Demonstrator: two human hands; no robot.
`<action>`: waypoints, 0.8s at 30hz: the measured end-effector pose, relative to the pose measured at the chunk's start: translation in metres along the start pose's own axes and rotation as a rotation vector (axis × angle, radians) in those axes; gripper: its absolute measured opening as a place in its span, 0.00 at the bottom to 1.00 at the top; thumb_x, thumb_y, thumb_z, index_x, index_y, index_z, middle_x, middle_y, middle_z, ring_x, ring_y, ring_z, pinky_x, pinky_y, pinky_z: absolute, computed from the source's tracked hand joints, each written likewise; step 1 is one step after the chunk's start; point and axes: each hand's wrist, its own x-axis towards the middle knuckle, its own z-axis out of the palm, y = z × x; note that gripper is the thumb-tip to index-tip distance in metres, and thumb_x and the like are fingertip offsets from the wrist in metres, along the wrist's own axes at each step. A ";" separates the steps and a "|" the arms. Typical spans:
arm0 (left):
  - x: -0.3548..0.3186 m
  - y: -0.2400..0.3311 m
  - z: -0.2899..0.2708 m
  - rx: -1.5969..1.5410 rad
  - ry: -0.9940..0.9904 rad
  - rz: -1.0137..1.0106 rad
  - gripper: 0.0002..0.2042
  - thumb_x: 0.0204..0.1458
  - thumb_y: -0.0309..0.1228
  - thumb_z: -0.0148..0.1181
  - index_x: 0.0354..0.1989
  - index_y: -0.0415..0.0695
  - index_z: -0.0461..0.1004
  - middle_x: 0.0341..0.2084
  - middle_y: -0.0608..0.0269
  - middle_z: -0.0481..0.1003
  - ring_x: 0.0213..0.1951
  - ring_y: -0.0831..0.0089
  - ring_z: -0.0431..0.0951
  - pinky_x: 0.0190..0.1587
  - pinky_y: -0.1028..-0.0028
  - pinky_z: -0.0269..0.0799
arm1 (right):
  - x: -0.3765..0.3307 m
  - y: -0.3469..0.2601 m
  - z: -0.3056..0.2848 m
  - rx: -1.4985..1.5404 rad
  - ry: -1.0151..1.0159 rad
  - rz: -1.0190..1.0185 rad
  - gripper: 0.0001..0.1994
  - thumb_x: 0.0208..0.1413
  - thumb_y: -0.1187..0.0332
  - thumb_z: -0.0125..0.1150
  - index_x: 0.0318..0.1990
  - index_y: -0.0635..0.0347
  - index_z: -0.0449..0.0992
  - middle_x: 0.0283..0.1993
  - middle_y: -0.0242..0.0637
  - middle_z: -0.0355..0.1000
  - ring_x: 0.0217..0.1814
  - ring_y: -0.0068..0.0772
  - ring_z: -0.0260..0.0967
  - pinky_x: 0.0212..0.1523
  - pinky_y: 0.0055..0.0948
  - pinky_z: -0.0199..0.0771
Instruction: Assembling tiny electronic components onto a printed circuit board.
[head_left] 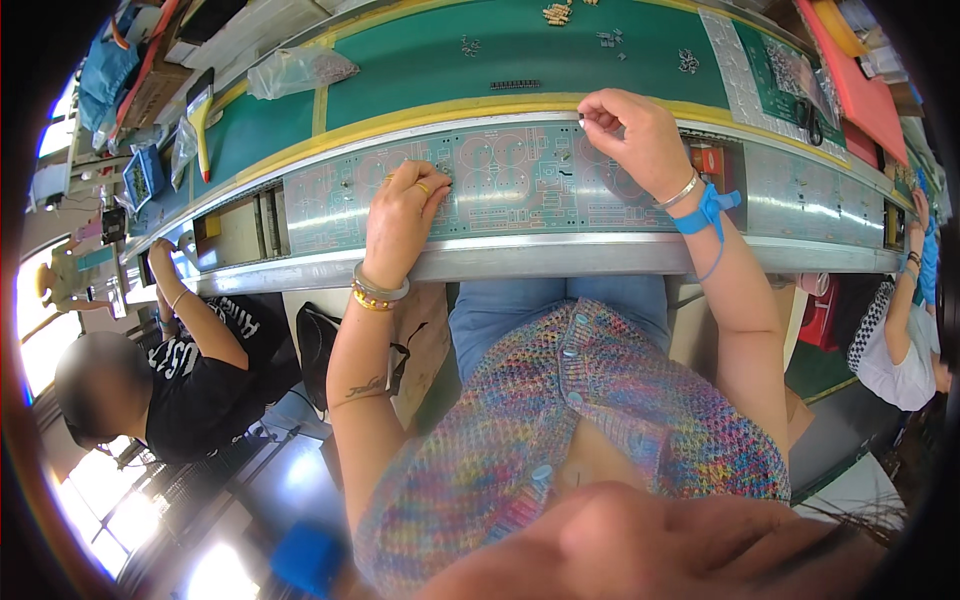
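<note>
A long green circuit board lies in the metal rail in front of me, printed with large circles and dotted with a few small parts. My left hand is over the left half of the board, thumb and fingers pinched together at its surface; whatever is between them is too small to make out. Higher up, my right hand hovers over the far edge of the rail, thumb and forefinger closed on a tiny dark component. A blue wrist strap circles my right wrist.
Beyond the rail, a green work mat carries a row of black parts, several small piles of components and a clear plastic bag. A brush lies at left. A person in black sits at left, another at right.
</note>
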 end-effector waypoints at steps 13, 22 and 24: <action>0.096 -0.008 0.039 -0.118 0.091 0.032 0.06 0.47 0.27 0.61 0.33 0.42 0.78 0.33 0.63 0.75 0.32 0.62 0.77 0.35 0.71 0.73 | -0.035 -0.012 0.010 -0.110 -0.020 -0.121 0.07 0.43 0.75 0.64 0.33 0.58 0.74 0.33 0.35 0.70 0.35 0.36 0.70 0.34 0.30 0.71; 0.101 -0.011 0.047 -0.018 0.112 0.088 0.04 0.47 0.27 0.60 0.31 0.42 0.79 0.31 0.63 0.75 0.33 0.61 0.75 0.37 0.67 0.71 | -0.038 -0.007 0.018 -0.242 -0.052 -0.179 0.07 0.41 0.74 0.64 0.30 0.57 0.74 0.33 0.33 0.68 0.37 0.38 0.66 0.37 0.32 0.68; 0.100 -0.011 0.047 -0.029 0.119 0.090 0.04 0.46 0.26 0.60 0.30 0.42 0.78 0.30 0.63 0.74 0.34 0.60 0.75 0.37 0.66 0.71 | -0.038 -0.007 0.019 -0.255 -0.062 -0.180 0.07 0.41 0.74 0.64 0.31 0.57 0.74 0.33 0.33 0.68 0.38 0.38 0.66 0.38 0.32 0.68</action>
